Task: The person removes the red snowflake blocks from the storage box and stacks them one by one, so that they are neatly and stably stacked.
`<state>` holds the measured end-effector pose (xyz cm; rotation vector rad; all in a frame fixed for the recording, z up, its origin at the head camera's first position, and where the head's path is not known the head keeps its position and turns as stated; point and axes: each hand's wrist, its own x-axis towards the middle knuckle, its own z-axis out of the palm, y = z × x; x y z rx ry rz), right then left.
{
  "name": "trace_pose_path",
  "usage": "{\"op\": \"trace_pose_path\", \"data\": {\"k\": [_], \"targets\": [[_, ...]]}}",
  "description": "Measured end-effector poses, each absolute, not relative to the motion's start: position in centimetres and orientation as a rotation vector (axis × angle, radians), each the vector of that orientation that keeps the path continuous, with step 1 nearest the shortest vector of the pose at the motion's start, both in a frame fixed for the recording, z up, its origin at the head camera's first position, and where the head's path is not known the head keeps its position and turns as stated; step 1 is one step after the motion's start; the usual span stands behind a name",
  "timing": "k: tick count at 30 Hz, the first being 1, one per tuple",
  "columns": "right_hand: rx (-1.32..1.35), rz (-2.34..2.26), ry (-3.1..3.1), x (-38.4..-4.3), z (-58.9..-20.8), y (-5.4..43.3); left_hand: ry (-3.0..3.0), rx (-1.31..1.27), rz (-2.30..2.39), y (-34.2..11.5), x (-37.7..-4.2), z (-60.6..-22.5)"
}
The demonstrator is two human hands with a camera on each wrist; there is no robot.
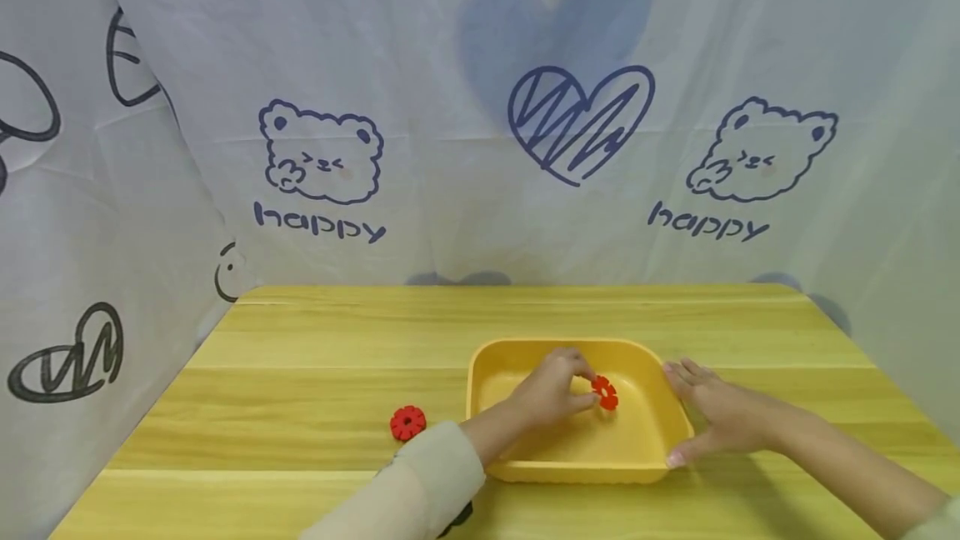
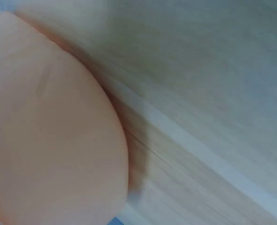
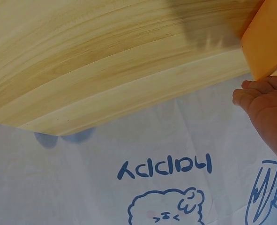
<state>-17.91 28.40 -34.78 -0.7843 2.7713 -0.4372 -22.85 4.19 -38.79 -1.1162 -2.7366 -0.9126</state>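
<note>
My left hand (image 1: 551, 386) reaches over the yellow plastic tray (image 1: 577, 473). Between its thumb and fingertips is a red snowflake disc (image 1: 604, 392), tilted, with notches around its edge and a hole in the middle. The right hand (image 1: 723, 415) is spread against the tray's right end, its thumb at the near corner and its fingers farther back along the side. In the right wrist view, those fingertips (image 3: 253, 91) lie right at the rim. A large, blurred rounded surface covers much of the left wrist view, which does not show the disc.
Another red snowflake disc (image 1: 408, 422) lies on the wooden table (image 1: 315, 407), left of the tray and close to the left sleeve (image 1: 442, 465). Behind the table hangs a white cloth (image 1: 450, 215) printed with bears and hearts. A dark object (image 1: 456, 521) shows under the left sleeve.
</note>
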Motion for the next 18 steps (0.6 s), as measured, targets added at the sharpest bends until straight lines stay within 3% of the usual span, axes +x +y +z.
{"op": "trace_pose_path", "data": {"k": [18], "targets": [[-0.774,-0.443,2.764,-17.9,-34.9,28.5,-2.456,-1.171,-1.086,0.5,-22.0,-38.2]]}}
